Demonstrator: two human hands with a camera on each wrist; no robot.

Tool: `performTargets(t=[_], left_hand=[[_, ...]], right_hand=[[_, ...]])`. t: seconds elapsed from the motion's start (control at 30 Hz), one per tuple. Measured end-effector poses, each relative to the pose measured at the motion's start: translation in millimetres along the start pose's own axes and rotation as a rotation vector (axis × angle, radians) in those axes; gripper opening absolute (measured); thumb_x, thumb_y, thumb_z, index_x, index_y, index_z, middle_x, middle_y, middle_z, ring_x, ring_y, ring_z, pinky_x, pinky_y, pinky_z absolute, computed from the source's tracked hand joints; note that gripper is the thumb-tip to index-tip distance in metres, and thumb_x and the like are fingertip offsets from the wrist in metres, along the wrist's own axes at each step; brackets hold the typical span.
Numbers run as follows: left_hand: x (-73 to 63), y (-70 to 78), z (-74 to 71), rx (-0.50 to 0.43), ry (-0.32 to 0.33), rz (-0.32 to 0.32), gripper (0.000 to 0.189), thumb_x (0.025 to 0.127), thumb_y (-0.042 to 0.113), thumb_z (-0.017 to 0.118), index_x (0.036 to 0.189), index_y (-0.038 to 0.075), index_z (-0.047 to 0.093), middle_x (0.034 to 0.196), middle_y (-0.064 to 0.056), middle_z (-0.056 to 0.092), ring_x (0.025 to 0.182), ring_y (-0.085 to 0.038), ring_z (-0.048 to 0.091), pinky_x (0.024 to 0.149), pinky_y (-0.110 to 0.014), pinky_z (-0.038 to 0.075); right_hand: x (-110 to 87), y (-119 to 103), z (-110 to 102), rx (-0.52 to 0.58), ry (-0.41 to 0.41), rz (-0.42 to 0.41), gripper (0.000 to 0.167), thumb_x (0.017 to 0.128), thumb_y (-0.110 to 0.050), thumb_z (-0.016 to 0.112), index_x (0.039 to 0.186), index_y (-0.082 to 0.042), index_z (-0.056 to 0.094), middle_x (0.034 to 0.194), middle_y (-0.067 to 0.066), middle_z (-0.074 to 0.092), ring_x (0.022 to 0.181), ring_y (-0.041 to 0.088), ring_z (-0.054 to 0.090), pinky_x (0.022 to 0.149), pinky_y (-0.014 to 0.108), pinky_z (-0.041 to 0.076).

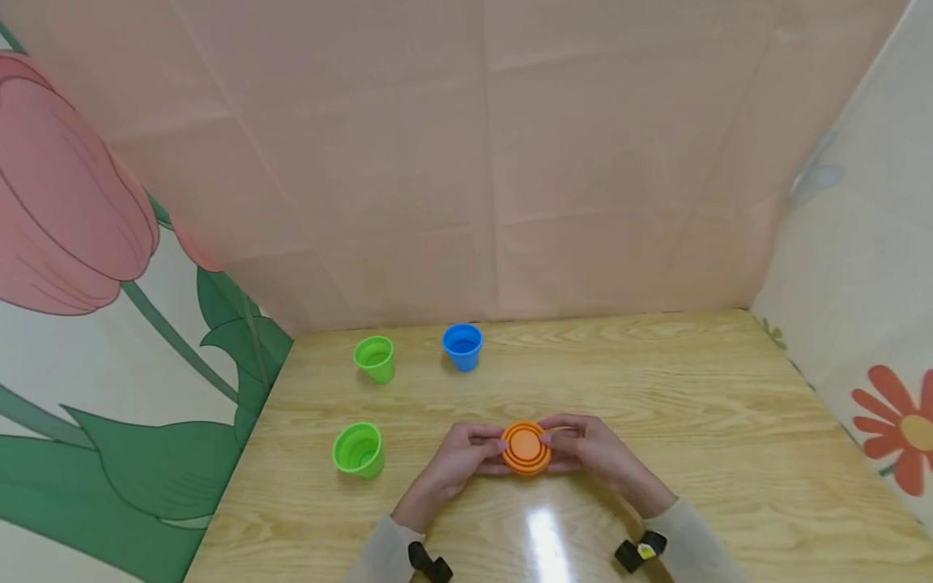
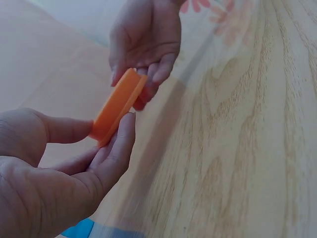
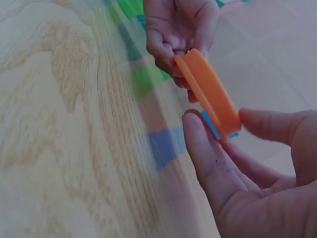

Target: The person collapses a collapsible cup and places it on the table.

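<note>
Both hands hold an orange collapsible cup [image 1: 526, 447], folded flat into a ringed disc, above the front middle of the table. My left hand [image 1: 466, 457] pinches its left edge between thumb and fingers. On the opposite edge my right hand [image 1: 594, 452] grips it the same way. From the left wrist view, the folded orange cup [image 2: 119, 106] appears side-on as a thin disc with a rim. In the right wrist view the orange cup [image 3: 210, 94] is tilted, with fingers beneath and the thumb on its other face.
Left of the hands stands a green cup [image 1: 359, 450]. Farther back are another green cup [image 1: 375, 359] and a blue cup [image 1: 462, 346], all expanded and upright on the wooden table [image 1: 656, 389]. A pink cloth backdrop [image 1: 496, 162] rises behind the table's far edge.
</note>
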State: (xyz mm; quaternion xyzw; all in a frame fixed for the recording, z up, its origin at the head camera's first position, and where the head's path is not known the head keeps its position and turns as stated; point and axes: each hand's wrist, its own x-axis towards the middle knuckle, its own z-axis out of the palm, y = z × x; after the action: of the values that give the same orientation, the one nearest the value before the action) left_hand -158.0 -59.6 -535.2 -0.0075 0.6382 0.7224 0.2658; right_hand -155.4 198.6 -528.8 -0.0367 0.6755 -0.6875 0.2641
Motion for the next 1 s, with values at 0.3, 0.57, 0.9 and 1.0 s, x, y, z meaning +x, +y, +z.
performTargets(t=[0.3,0.57,0.9,1.0], left_hand=[[-0.6,-2.3,-3.9,-0.041,-0.013,-0.051,0.031,0.101,0.003,0.066,0.132,-0.005,0.068,0.124,-0.019,0.074,0.101,-0.026,0.077,0.089,-0.040,0.067],[-0.6,-6.9,-7.9,-0.074,-0.027,-0.078,0.032,0.102,0.004,0.067,0.132,-0.005,0.067,0.126,-0.019,0.072,0.095,-0.021,0.078,0.090,-0.039,0.067],[-5.2,-5.7,-9.3,-0.100,-0.043,-0.094,0.029,0.103,0.006,0.065,0.129,-0.006,0.069,0.121,-0.019,0.073,0.089,-0.017,0.076,0.088,-0.035,0.067],[-6.7,-6.8,-8.3,-0.082,-0.043,-0.071,0.028,0.103,0.007,0.065,0.127,-0.007,0.070,0.122,-0.019,0.072,0.090,-0.017,0.076,0.088,-0.035,0.067]], right_hand=[[-9.0,0.4,4.7,-0.083,-0.110,-0.015,0.086,0.093,-0.020,0.082,0.161,0.000,0.034,0.158,0.033,0.041,0.109,0.030,0.074,0.091,0.053,0.066],[-7.1,2.0,6.7,-0.172,-0.122,-0.073,0.083,0.090,-0.021,0.085,0.159,-0.004,0.042,0.164,0.027,0.040,0.125,0.030,0.069,0.096,0.039,0.064],[-4.0,2.2,5.0,-0.236,-0.137,-0.090,0.075,0.089,-0.023,0.086,0.153,-0.008,0.050,0.158,0.021,0.050,0.133,0.036,0.064,0.105,0.038,0.059],[-4.5,4.2,5.5,-0.222,-0.114,-0.081,0.072,0.090,-0.025,0.085,0.152,-0.008,0.053,0.157,0.021,0.052,0.130,0.032,0.066,0.101,0.032,0.060]])
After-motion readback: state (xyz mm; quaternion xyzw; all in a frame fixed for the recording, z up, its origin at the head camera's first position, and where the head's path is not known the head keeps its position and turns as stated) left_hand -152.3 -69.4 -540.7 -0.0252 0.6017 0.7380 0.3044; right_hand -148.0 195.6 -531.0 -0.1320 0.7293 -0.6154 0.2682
